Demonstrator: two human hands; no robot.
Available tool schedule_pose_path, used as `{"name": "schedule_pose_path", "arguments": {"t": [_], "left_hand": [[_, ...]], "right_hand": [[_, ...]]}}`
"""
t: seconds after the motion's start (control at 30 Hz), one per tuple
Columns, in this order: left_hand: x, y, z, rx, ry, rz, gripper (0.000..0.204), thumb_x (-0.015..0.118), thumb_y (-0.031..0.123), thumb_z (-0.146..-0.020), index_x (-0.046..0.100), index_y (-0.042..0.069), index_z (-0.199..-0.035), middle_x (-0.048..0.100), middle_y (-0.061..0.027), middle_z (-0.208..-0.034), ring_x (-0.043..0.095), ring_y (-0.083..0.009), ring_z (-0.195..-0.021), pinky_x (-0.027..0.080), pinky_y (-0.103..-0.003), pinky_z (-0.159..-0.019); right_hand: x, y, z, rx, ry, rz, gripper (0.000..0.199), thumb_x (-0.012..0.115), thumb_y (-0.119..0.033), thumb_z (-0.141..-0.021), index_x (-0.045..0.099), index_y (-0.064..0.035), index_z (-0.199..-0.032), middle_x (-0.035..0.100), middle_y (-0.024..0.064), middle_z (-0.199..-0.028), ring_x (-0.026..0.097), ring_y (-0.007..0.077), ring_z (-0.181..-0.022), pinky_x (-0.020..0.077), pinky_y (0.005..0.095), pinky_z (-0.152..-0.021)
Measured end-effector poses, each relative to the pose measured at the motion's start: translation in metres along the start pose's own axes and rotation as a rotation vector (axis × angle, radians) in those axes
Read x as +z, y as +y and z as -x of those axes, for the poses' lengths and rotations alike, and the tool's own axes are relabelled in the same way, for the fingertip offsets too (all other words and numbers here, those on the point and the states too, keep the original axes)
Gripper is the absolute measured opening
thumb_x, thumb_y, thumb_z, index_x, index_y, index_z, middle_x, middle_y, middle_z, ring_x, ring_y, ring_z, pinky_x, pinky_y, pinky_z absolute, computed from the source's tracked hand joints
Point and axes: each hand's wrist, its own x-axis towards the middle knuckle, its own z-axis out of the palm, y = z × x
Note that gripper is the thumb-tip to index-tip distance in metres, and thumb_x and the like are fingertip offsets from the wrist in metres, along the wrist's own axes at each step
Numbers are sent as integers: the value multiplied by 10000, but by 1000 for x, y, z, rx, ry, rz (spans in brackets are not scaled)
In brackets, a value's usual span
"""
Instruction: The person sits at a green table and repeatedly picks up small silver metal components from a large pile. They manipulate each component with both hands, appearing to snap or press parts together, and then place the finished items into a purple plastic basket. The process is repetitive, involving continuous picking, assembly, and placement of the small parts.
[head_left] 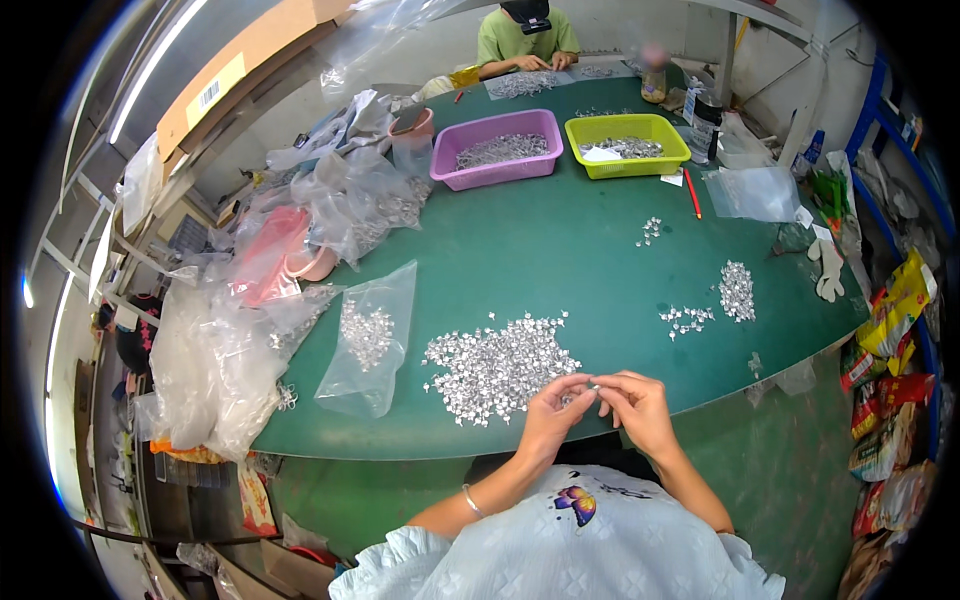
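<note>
My left hand (pixel 555 410) and my right hand (pixel 637 402) meet at the table's near edge, fingertips pinched together. Whatever lies between the fingers is too small to make out. Just beyond my left hand spreads a large pile of small silvery metal parts (pixel 490 368). Left of that pile lies a clear plastic bag (pixel 370 340) with more such parts inside. To the right on the green table (pixel 560 250) are a small loose cluster (pixel 687 320) and a denser heap (pixel 737 291) of similar parts. A few more pieces (pixel 649 232) lie farther back.
A purple basket (pixel 447 180) and a yellow-green basket (pixel 630 170) hold metal parts at the back. Plastic bags (pixel 350 200) crowd the left side. A red pencil (pixel 693 195), a flat clear bag (pixel 752 195) and a glove (pixel 827 268) lie right. Another person (pixel 527 40) works across the table.
</note>
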Motion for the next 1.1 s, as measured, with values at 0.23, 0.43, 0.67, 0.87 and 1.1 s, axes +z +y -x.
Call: {"name": "schedule_pose_path", "arguments": {"t": [0.23, 0.43, 0.67, 0.87, 1.1], "left_hand": [[17, 13, 1, 278, -82, -372, 226, 630, -13, -783, 616, -7, -1008, 541, 20, -828, 431, -43, -716, 363, -173, -607], [4, 26, 19, 310, -191, -171, 197, 622, -71, -767, 626, -42, -962, 545, -45, -930, 391, -35, -651, 369, -164, -590], [-28, 29, 21, 308, -125, -49, 186, 619, -102, -750, 624, -54, -930, 568, -85, -972, 424, -42, -661, 397, -180, -617], [-50, 25, 20, 301, -97, -62, 207, 638, -106, -726, 639, -29, -918, 572, -82, -985, 400, -30, -621, 387, -166, -582], [-66, 20, 4, 249, -127, 6, 225, 656, -115, -698, 647, -14, -899, 579, -77, -969, 390, -23, -601, 371, -164, -541]], "right_hand": [[-10, -18, 20, 158, 78, -149, 158, 558, 26, -831, 568, 37, -988, 616, 62, -785, 562, 64, -585, 389, 159, -407], [8, -31, 30, 102, 37, -279, 162, 569, 37, -823, 550, 64, -982, 618, 92, -825, 588, 91, -647, 399, 153, -405], [39, -32, 21, 50, 47, -47, 157, 603, 62, -782, 621, 43, -936, 617, 93, -880, 592, 81, -667, 411, 147, -451], [57, -18, 14, 92, 66, -58, 144, 620, 74, -766, 632, 46, -907, 613, 96, -885, 554, 47, -630, 415, 151, -494], [69, 1, 8, 151, 125, -140, 134, 601, 90, -778, 628, 52, -904, 607, 129, -918, 540, 58, -628, 414, 167, -500]]}}
